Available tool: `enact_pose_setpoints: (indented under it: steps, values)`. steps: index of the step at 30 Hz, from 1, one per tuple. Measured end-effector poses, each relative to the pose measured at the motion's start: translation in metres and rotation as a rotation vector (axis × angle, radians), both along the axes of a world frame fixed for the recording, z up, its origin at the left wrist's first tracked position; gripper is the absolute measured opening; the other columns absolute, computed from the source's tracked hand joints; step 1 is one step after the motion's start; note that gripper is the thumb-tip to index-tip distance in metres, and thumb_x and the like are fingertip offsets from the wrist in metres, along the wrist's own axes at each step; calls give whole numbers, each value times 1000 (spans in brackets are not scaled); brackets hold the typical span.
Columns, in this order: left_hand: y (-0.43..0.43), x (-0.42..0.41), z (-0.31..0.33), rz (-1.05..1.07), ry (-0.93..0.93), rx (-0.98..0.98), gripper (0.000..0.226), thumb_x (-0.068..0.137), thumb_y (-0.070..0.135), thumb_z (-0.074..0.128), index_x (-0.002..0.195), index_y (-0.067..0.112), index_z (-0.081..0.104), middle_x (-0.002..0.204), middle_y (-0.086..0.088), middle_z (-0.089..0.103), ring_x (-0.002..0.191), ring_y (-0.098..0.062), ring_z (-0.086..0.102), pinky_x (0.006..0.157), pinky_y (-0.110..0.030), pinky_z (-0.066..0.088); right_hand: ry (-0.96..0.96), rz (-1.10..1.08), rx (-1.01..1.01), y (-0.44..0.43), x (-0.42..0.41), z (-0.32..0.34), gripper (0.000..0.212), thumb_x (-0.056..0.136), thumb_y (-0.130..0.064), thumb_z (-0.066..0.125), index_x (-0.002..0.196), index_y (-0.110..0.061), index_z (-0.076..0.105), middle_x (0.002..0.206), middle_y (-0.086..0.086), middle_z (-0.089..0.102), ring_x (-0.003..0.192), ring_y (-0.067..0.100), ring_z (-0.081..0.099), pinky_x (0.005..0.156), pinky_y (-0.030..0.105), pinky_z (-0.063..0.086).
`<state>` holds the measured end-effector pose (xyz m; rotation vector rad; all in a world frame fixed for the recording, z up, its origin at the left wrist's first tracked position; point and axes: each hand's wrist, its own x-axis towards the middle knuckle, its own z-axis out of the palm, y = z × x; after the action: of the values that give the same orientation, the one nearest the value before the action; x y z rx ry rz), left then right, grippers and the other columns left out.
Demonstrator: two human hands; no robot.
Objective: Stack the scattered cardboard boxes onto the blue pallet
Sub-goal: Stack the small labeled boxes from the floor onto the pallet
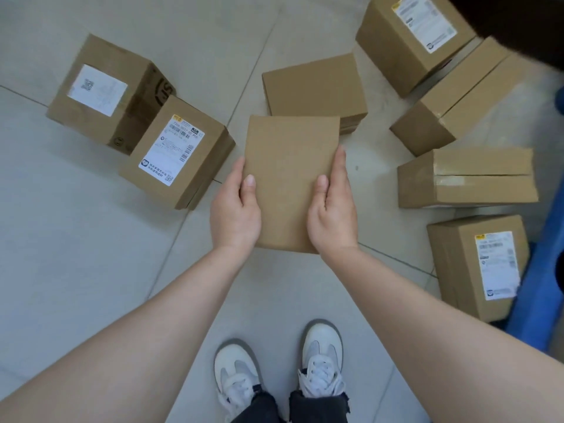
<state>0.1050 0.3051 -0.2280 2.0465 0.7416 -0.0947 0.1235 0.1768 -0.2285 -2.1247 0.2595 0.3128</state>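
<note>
Both hands, left (235, 209) and right (332, 209), grip a plain box (288, 178) by its sides above the floor (91, 239); other boxes (314, 87) lie scattered, pallet (537, 288) at right.

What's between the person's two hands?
A plain flat cardboard box, gripped by the left hand and right hand, in the head view.

A storeroom or parcel depot: labelled cardboard boxes (175, 152) scattered over pale floor tiles (76, 224) beside a blue pallet (537, 300).
</note>
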Motion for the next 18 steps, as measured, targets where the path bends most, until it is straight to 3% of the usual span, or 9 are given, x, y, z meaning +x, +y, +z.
enact_pose_setpoints:
  steps: [4,10,14,18]
  values:
    - [-16,-5,63,11,-18,-34,42,99,24,42,141,23,42,133,15,51,121,0,46,91,-7,29,-25,8,11,-18,-5,61,53,102,-23,27,150,-19,7,157,-4,17,143,9,15,102,8,11]
    - [-44,-12,157,-5,-43,-47,42,100,22,41,142,20,42,138,7,52,124,-6,46,84,-3,26,-76,-21,10,-46,-17,155,52,102,-22,29,150,-21,10,156,-3,21,143,12,18,108,16,15]
    - [-65,-26,214,-51,-86,-38,42,99,22,42,141,21,43,137,6,53,125,-9,48,87,-7,29,-107,-65,7,-68,-35,212,52,102,-21,30,150,-22,10,155,-3,23,142,12,21,104,12,15]
    - [-84,-43,258,-92,-113,-68,43,98,23,45,141,20,43,135,4,55,123,-11,50,98,-21,37,-96,-89,30,-96,-58,260,52,102,-25,30,150,-27,10,154,-6,25,140,10,25,98,10,17]
